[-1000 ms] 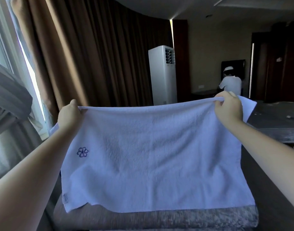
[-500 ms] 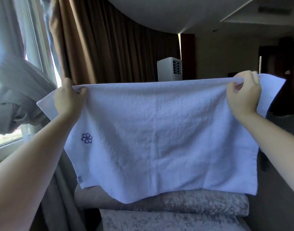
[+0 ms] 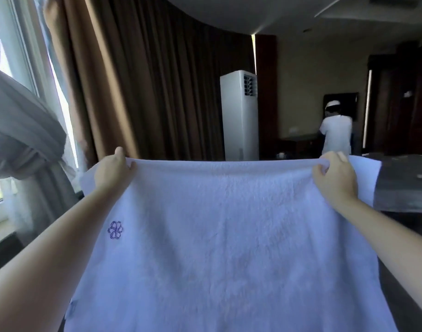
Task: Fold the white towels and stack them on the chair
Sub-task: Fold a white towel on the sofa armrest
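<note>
Lowered now, white towel (image 3: 229, 248) hangs, top edge level; left hand (image 3: 114, 170), right hand (image 3: 334, 178) grip it.

The towel (image 3: 229, 248) filling the lower frame is white with a bluish cast, bearing a small purple flower emblem (image 3: 115, 230) at its left. Brown curtains (image 3: 157, 92) hang upper centre, beside a white air conditioner (image 3: 238, 121); grey drapery (image 3: 21, 130) is at left.

Matt, nubbly terry-cloth towel (image 3: 229, 248)

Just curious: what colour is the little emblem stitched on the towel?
Dark blue-purple emblem on the white towel, seen in the head view.
</note>
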{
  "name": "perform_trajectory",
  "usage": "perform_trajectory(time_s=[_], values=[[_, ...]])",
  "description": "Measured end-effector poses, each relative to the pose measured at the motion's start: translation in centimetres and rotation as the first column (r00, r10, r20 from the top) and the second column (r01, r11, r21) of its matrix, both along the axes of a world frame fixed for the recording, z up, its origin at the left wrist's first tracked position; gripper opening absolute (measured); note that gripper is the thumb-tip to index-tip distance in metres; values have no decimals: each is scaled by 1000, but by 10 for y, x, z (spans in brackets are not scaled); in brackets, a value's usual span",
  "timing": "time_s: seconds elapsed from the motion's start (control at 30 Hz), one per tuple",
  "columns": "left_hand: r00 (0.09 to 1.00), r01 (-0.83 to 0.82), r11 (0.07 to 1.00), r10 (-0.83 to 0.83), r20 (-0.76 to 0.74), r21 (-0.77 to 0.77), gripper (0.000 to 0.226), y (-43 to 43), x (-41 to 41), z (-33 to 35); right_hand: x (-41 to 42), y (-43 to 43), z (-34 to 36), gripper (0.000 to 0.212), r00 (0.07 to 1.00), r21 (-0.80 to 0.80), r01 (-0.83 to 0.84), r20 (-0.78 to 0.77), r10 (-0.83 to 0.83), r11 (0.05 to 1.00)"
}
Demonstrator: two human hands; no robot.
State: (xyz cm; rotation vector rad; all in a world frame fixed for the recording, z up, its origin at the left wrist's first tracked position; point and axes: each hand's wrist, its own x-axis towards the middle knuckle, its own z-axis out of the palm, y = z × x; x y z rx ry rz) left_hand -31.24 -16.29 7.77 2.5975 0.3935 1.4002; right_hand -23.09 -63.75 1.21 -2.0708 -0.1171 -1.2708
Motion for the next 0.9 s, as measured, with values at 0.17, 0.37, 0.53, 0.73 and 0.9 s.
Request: perform_trajectory(time_s=[0.17,0.37,0.53,0.73,0.9], values=[[943,-45,996,16,-333,-79,14,0,71,-56,57,-2,-72,13,959,-35,-24,-284,14,999],[844,-72,991,2,-537,-109,20,5,118,-126,105,8,-126,16,928,-38,-42,-373,24,998],[747,-101,989,5,-665,-105,78,3,122,-169,116,7,-154,21,900,6,-100,-426,93,995],[906,204,978,-203,-373,-37,33,-37,94,-205,67,2,-176,17,935,-52,-217,-298,192,975],[785,595,801,-559,-266,72,25,-123,31,-234,-18,7,-209,15,964,-123,-223,-179,199,967]])
